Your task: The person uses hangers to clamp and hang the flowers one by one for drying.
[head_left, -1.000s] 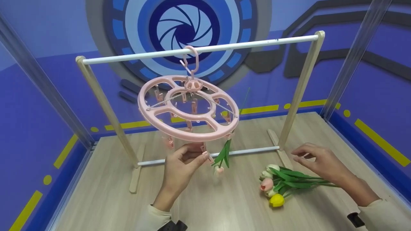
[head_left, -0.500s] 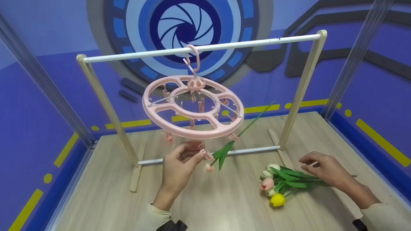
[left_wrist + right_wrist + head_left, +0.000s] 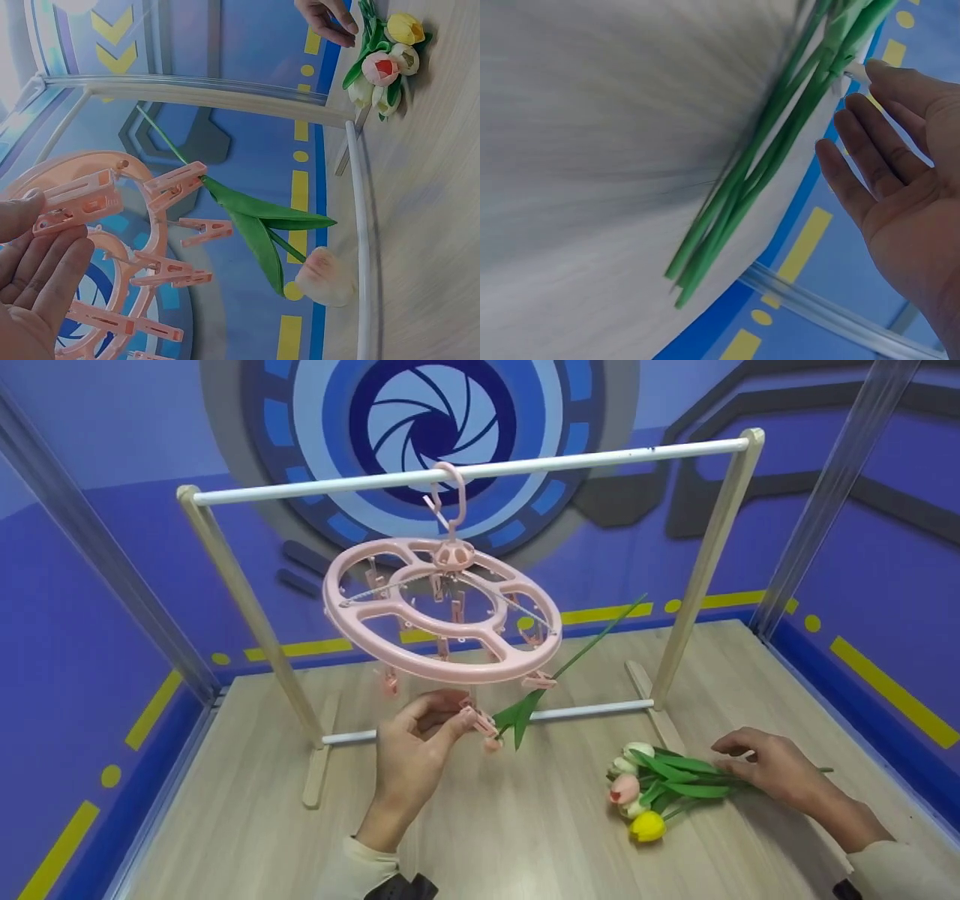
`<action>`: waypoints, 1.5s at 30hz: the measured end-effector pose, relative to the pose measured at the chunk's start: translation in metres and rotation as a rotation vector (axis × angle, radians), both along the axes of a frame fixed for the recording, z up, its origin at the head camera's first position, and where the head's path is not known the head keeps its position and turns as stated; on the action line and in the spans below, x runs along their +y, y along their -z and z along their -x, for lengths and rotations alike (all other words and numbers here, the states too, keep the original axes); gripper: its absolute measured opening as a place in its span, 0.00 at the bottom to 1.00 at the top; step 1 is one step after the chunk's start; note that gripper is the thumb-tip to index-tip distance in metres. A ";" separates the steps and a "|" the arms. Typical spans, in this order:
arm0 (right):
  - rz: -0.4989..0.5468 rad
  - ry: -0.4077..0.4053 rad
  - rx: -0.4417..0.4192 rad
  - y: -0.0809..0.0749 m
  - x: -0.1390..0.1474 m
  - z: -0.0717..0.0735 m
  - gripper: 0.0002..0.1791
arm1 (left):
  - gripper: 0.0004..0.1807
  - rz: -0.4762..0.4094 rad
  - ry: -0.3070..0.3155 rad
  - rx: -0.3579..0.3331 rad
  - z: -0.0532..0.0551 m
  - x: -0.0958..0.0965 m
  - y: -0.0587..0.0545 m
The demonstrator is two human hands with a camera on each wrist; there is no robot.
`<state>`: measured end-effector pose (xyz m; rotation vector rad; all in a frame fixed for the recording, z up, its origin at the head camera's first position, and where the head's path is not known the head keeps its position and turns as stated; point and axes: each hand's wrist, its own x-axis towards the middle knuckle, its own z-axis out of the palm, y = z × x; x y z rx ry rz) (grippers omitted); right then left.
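My left hand (image 3: 412, 757) pinches a pink clothespin (image 3: 79, 202) between thumb and fingers, under the front rim of a round pink clip hanger (image 3: 420, 664). Beside it, another clothespin (image 3: 174, 185) grips the stem of a single tulip. This tulip (image 3: 326, 279) hangs at a slant, its pale pink head low and its stem pointing up and back. My right hand (image 3: 784, 769) hovers right over the stems of a tulip bunch on the table, fingers relaxed and holding nothing. White, pink and yellow heads show in that bunch (image 3: 690, 776); its green stems (image 3: 757, 157) run below the right palm.
The hanger hooks over the white top bar (image 3: 600, 463) of a wooden-legged rack. A lower white bar (image 3: 592, 710) joins the rack's legs near the table. More clothespins (image 3: 390, 681) dangle around the hanger. Blue patterned walls (image 3: 885, 585) enclose the table on three sides.
My right hand has moved right and down, closer to the bunch's stems. The hanging tulip has swung so its stem leans farther right. The left hand keeps its pinch while the hanger sways slightly.
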<state>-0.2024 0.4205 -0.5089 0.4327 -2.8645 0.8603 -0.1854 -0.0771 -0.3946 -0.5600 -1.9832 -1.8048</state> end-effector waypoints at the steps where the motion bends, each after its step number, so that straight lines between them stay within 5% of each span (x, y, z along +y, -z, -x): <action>1: 0.004 0.001 -0.009 0.001 0.001 0.000 0.10 | 0.11 0.003 -0.005 0.005 0.000 0.000 0.000; 13: -0.048 -0.078 0.029 0.012 0.016 -0.002 0.07 | 0.10 0.017 -0.029 0.026 0.000 -0.002 0.001; 30: -0.065 -0.060 0.034 0.010 0.021 -0.002 0.12 | 0.09 0.009 -0.015 0.035 0.001 -0.001 0.002; 40: -0.027 -0.066 0.296 -0.006 0.014 -0.004 0.18 | 0.10 0.006 -0.022 0.009 0.000 -0.001 0.002; 45: -0.013 -0.075 0.358 -0.017 0.002 -0.004 0.18 | 0.09 0.003 -0.022 0.014 0.000 0.000 0.001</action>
